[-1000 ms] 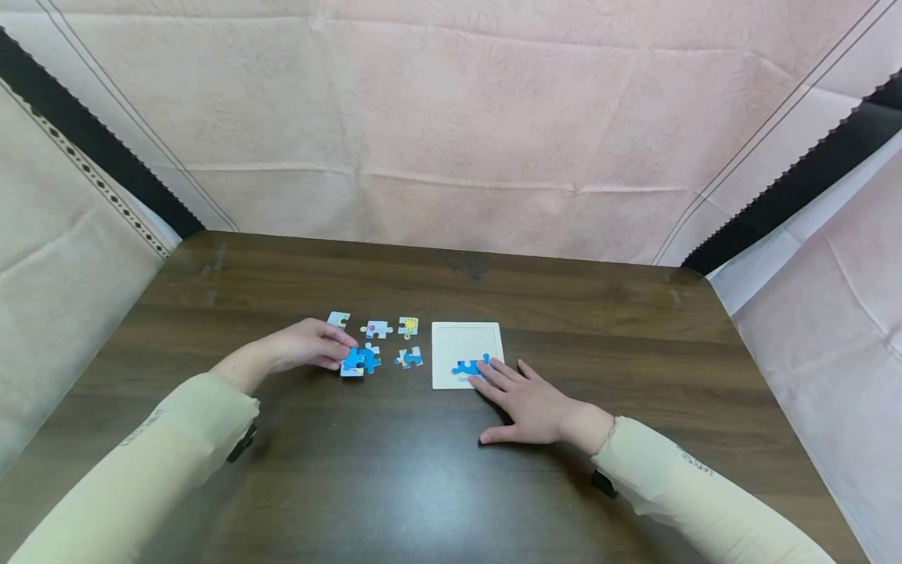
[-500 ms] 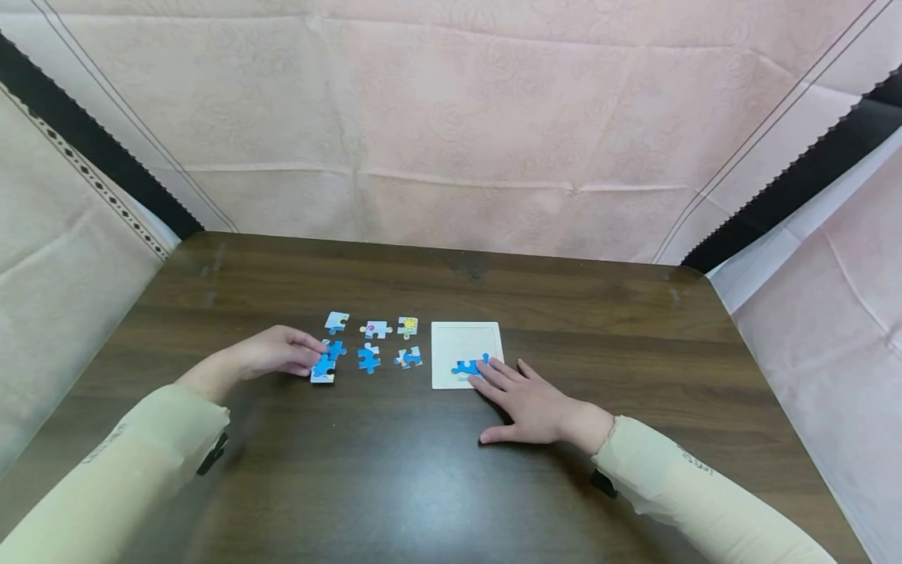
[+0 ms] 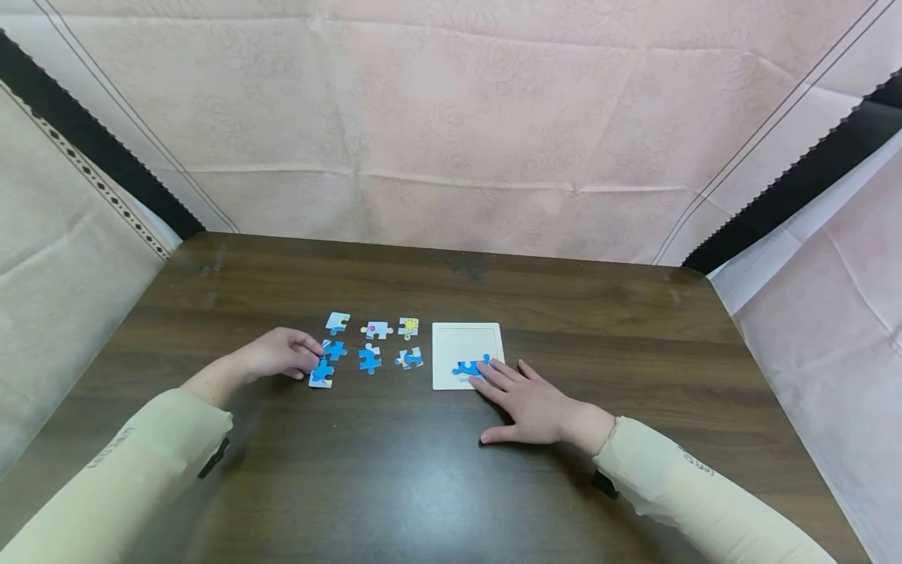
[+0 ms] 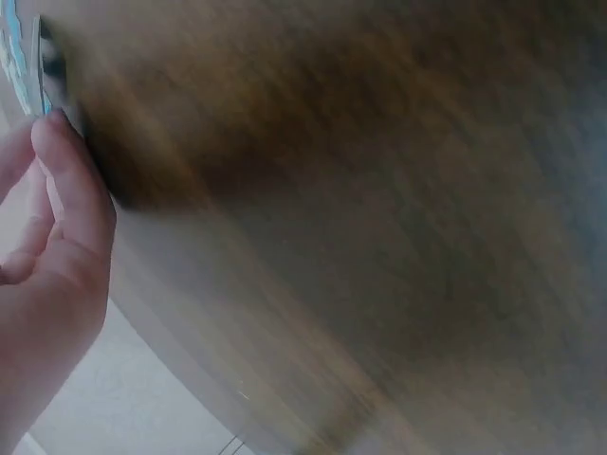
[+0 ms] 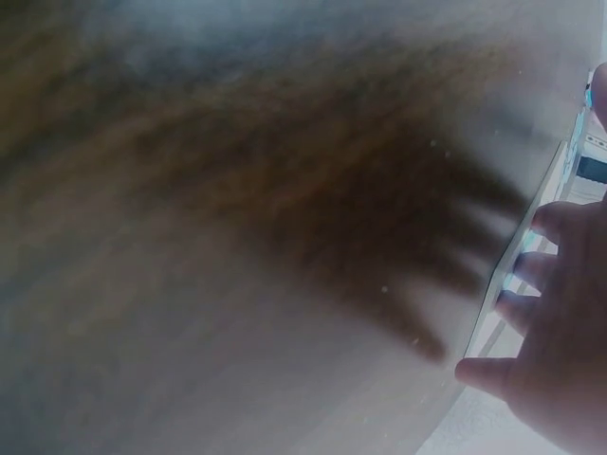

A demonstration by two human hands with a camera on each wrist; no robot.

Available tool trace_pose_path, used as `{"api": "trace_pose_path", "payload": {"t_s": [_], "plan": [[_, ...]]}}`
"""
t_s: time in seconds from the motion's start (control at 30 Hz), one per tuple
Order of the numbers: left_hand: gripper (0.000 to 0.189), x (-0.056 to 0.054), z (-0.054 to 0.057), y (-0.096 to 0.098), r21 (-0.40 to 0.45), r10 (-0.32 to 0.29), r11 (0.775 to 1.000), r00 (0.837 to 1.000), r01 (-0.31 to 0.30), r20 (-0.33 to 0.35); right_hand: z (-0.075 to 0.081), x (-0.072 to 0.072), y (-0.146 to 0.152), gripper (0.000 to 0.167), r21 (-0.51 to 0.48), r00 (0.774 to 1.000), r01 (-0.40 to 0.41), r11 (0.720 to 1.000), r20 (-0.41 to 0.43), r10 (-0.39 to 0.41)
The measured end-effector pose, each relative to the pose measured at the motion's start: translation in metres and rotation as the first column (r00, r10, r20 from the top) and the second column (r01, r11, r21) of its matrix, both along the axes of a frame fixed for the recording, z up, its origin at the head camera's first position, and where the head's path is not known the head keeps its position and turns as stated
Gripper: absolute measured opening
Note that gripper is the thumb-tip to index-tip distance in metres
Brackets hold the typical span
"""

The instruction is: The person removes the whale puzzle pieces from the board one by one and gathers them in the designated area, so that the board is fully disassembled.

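At the left end of the loose pieces my left hand (image 3: 285,354) pinches a blue and white puzzle piece (image 3: 322,372) between thumb and fingertips. In the left wrist view that puzzle piece (image 4: 38,71) is seen nearly edge-on at the fingertips. Just above it lies another blue piece (image 3: 335,350), close to my fingers. My right hand (image 3: 532,403) is spread with straight fingers over the lower right corner of a white puzzle frame (image 3: 465,341). Blue joined pieces (image 3: 467,367) lie in the frame's lower part, partly hidden under those fingers.
Right of the left hand, several loose pieces lie in two rough rows, among them a blue one (image 3: 369,358), a yellow one (image 3: 408,327) and a white and blue one (image 3: 409,358). The brown wooden table (image 3: 380,470) ends at a pale cloth (image 3: 451,117) behind.
My left hand has moved left with the puzzle piece, away from over the middle blue piece, then the held piece shifted slightly toward me. The right hand has stayed still.
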State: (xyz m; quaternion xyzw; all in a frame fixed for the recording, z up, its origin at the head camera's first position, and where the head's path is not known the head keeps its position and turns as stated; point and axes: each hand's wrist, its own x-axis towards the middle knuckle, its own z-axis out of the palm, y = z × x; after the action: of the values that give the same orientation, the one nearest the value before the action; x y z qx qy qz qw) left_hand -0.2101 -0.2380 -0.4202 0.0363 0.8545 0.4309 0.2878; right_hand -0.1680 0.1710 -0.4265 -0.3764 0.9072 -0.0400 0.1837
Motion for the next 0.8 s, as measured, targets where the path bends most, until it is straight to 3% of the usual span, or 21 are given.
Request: {"api": "trace_pose_path", "payload": {"t_s": [0.2, 0.33, 0.53, 0.8], "plan": [[0.035, 0.001, 0.006, 0.001, -0.076, 0.015, 0.997, 0.999, -0.018, -0.045, 0.000, 0.000, 0.001, 0.084, -0.014, 1.000, -0.005, 1.000, -0.004, 0.005], [0.036, 0.000, 0.014, 0.011, -0.058, 0.017, 0.998, 0.999, -0.020, -0.040, 0.001, 0.001, 0.000, 0.084, -0.020, 1.000, 0.002, 1.000, -0.008, -0.002], [0.036, -0.005, 0.022, 0.044, 0.025, -0.053, 0.998, 0.998, 0.054, -0.024, 0.002, 0.003, -0.001, 0.084, -0.037, 1.000, 0.014, 0.999, -0.007, -0.015], [0.034, -0.010, 0.023, 0.089, 0.095, -0.145, 0.985, 0.989, 0.147, -0.025, 0.001, 0.000, 0.005, 0.086, -0.057, 0.998, 0.043, 0.997, -0.040, -0.045]]}}
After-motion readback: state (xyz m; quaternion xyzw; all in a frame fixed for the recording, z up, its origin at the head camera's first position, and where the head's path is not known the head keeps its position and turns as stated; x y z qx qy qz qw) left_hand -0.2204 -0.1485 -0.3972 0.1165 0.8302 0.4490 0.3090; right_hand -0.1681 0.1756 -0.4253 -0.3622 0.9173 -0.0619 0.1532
